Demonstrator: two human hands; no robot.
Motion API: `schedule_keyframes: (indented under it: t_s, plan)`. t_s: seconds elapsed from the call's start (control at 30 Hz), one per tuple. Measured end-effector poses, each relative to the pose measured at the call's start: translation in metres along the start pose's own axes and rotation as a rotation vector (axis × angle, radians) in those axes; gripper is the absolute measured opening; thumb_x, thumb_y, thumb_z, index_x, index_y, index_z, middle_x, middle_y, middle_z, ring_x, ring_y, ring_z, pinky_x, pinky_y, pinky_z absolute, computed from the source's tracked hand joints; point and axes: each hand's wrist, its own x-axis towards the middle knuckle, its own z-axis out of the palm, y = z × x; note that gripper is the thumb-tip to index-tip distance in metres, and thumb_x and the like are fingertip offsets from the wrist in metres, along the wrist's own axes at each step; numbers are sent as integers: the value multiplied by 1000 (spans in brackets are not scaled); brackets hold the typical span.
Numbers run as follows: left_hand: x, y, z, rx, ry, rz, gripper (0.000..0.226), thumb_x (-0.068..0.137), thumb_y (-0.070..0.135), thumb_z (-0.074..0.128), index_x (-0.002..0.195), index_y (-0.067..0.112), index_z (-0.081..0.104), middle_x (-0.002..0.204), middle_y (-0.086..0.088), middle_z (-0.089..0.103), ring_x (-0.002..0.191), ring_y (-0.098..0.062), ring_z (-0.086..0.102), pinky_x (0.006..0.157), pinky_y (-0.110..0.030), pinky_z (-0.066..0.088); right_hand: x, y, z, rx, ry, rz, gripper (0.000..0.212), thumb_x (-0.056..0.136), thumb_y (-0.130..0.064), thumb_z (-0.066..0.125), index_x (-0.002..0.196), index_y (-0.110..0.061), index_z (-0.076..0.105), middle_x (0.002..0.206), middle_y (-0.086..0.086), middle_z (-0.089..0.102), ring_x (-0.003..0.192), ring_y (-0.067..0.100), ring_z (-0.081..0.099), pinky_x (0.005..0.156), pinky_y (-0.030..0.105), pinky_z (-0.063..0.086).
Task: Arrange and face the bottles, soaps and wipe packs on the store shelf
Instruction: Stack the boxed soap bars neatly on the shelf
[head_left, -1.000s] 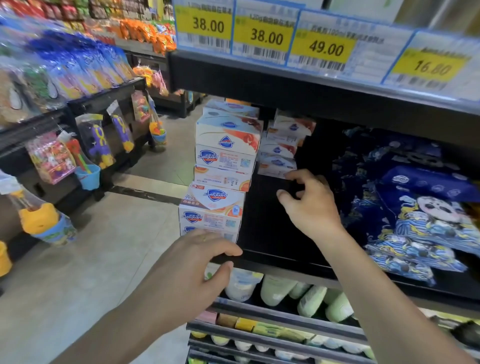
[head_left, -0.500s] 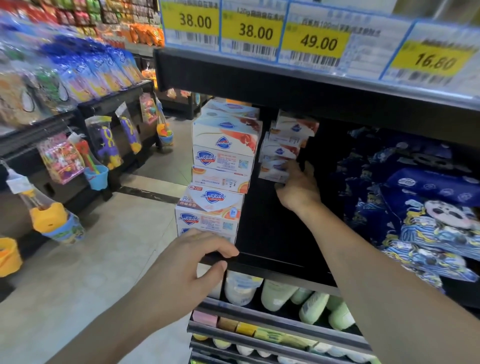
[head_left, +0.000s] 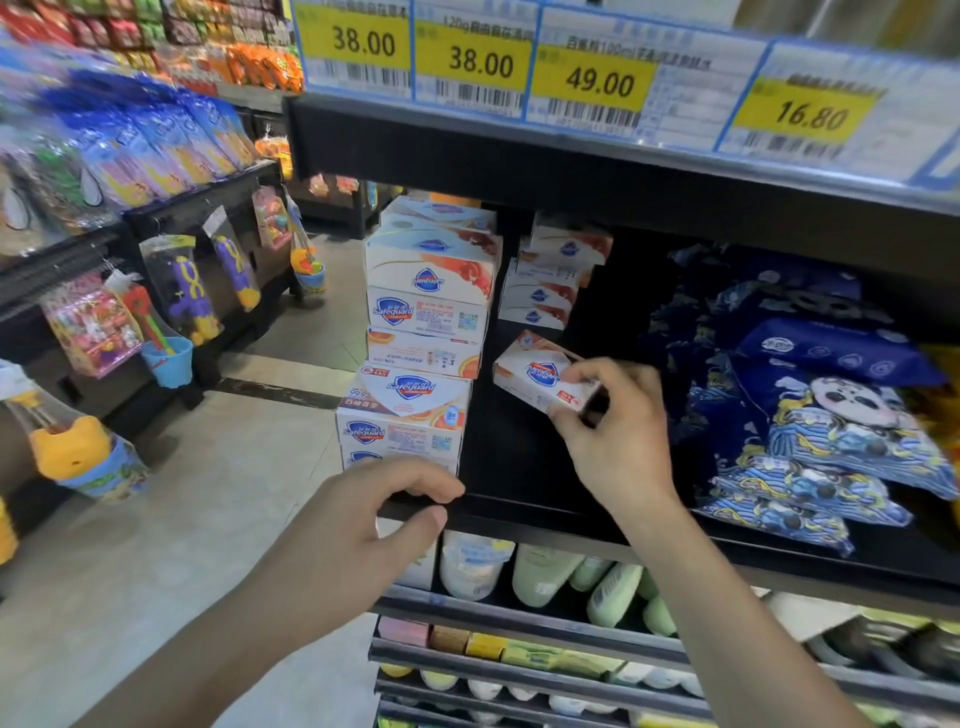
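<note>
My right hand pinches a small white soap box by its near end and holds it tilted above the black shelf, in front of a short stack of the same small soap boxes at the back. A tall stack of larger soap packs stands at the shelf's left end. My left hand hovers at the shelf's front edge just below that stack, fingers curled, holding nothing. Dark blue wipe packs lie piled on the right of the shelf.
Yellow price tags line the shelf above. Pale bottles lie on the shelf below, with small coloured packs under them. To the left runs an aisle floor, with toys hanging on the opposite rack.
My right hand reached to the small stack at the back, took a soap box from it and drew it forward over the shelf. My left hand has stayed at the shelf edge.
</note>
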Motion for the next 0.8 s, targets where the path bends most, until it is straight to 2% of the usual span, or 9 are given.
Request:
schedule_keyframes:
  t_s: [0.07,0.13,0.27,0.33,0.4,0.47,0.6,0.73,0.8]
  plan:
    - [0,7,-2,-100,21,-55,22,96,20,67,101,40,76,107,20,74,106,-1,66,92,-24,51,-22,-6,-12,83,14,-71,38,82,-5,83,108,-28,68,123,-7,43,115,-6,52,96,24,54]
    - [1,16,-4,-202,53,-121,18,97,25,65,99,38,77,103,17,76,101,-3,69,91,-27,51,-43,-12,-25,163,11,-133,37,82,-1,82,109,-24,69,126,-5,43,126,4,51,96,25,55]
    - [0,35,-3,-327,92,-241,15,96,35,62,101,35,76,98,15,78,89,-5,75,87,-37,58,-81,-20,-43,236,-27,-219,35,81,0,82,105,-24,71,130,-5,44,133,18,49,93,30,56]
    - [-1,46,1,-395,70,-249,35,81,54,66,110,36,72,101,18,77,91,-6,76,86,-37,60,-93,-25,-50,320,-75,-215,33,82,-3,82,103,-26,71,132,-8,44,134,20,48,85,28,60]
    - [-2,55,5,-471,48,-258,59,65,62,65,117,34,68,100,17,78,92,-8,76,85,-36,61,-101,-30,-56,339,-111,-231,30,84,-10,82,105,-29,71,135,-6,44,134,26,49,83,38,61]
    - [-2,62,9,-503,38,-242,62,63,58,67,119,32,66,96,8,80,92,-11,77,87,-38,62,-106,-34,-61,339,-133,-256,30,84,-11,79,106,-29,72,137,-6,46,134,31,51,84,44,61]
    - [-2,65,14,-530,56,-220,55,68,44,70,119,26,67,92,-1,81,90,-15,78,88,-43,61,-112,-40,-69,337,-161,-269,31,84,-10,78,110,-28,73,139,-7,45,136,28,50,83,33,61]
    - [-5,69,16,-550,45,-220,50,71,39,70,119,23,68,90,-4,81,90,-16,78,88,-42,60,-113,-39,-75,360,-223,-214,40,84,-12,79,115,-35,70,154,-9,38,147,23,40,96,45,56]
    - [-6,67,16,-557,35,-220,50,73,38,69,121,23,68,93,-4,81,93,-16,78,87,-41,62,-112,-39,-79,442,-275,-180,41,87,-8,79,116,-35,70,156,-11,39,143,21,46,96,46,56]
